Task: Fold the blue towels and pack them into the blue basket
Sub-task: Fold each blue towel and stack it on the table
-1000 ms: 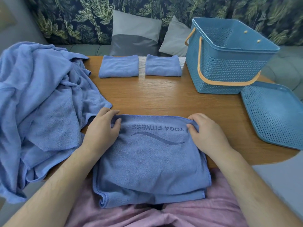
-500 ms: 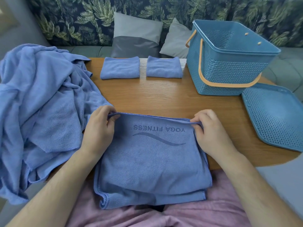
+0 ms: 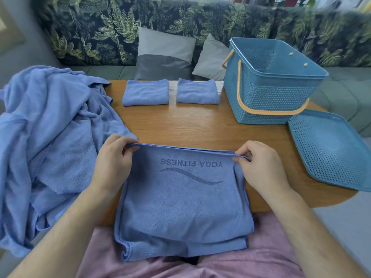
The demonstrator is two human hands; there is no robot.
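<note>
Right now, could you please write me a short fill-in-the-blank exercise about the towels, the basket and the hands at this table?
The left hand and right hand pinch the far edge of the towel printed YOGA ____.
____ folded towels lie side by side at the far edge of the table.
The basket has a handle coloured ____.
The heap of unfolded towels lies on the person's ____ side.
Missing words: FITNESS; Two; orange; left.

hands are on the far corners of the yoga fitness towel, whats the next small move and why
Probably draw the far edge toward the body to fold the towel in half. The left hand and right hand each pinch a far corner, that edge sits raised off the table, and the two folded towels behind are smaller.
</note>
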